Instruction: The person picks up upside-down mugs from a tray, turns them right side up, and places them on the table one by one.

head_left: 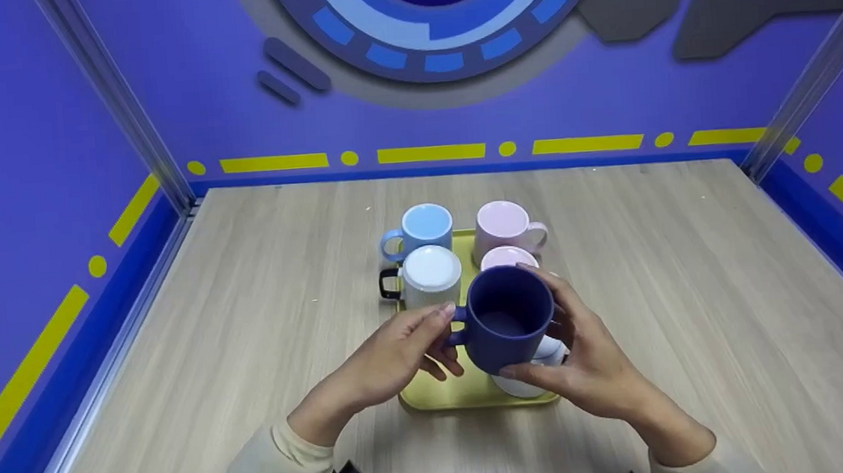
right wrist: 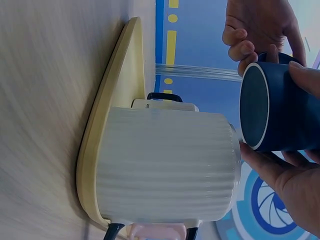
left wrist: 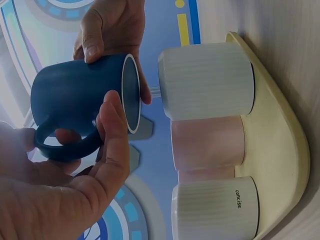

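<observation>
Left hand [head_left: 403, 351] pinching the handle [left wrist: 70, 152] of a dark blue mug [head_left: 507, 324]; right hand [head_left: 594, 372] gripping its body. Mug hovering above the yellow tray [head_left: 442, 396], where white mugs [head_left: 431, 272] and pink mugs [head_left: 503, 222] are standing.

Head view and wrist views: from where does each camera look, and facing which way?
Head: on the head, facing forward and down at the navy mug and tray; left hand, right hand, sleeves show.
Left wrist: on that wrist, facing the navy mug, picture turned sideways; both hands show.
Right wrist: on that wrist, facing a ribbed white mug and the navy mug, also sideways; both hands show.
Shared: wrist views share the navy mug and tray.
</observation>
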`<state>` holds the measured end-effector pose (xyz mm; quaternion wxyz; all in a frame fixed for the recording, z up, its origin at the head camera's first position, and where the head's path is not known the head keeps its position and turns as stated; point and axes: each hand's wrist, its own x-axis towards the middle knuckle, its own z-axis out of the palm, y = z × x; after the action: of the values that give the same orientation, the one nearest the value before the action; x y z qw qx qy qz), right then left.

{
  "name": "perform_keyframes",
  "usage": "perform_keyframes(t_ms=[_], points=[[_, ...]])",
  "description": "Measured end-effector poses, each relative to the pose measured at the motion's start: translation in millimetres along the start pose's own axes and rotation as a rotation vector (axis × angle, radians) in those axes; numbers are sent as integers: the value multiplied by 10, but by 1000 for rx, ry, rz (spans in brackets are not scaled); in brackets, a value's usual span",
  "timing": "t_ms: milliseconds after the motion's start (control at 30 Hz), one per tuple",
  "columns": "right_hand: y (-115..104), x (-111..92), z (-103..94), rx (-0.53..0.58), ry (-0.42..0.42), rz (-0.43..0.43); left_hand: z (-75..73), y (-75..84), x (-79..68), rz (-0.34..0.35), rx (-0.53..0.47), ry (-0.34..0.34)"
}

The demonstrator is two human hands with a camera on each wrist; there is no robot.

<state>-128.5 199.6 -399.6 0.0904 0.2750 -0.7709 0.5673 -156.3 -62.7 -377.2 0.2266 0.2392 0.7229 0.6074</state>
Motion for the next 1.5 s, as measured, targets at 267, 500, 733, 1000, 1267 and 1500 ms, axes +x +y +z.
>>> perform_keyframes(t_ms=[267, 500, 733, 1000, 1267, 1500], points=[[-7, 1, 15, -25, 22, 7, 9, -32, 27, 16, 3, 19], [12, -6, 7, -57, 21, 7, 16, -52, 40, 17, -29, 31], [40, 10, -122, 20, -62, -68, 29, -49, 25, 50, -27, 41], [197, 71, -432, 116, 12, 0, -3, -59, 10, 78, -31, 37], [453, 138, -621, 12, 106, 434, -14, -61, -9, 100, -28, 40], [727, 134, -639, -10, -2, 572, -11, -60, -16, 105, -21, 49]])
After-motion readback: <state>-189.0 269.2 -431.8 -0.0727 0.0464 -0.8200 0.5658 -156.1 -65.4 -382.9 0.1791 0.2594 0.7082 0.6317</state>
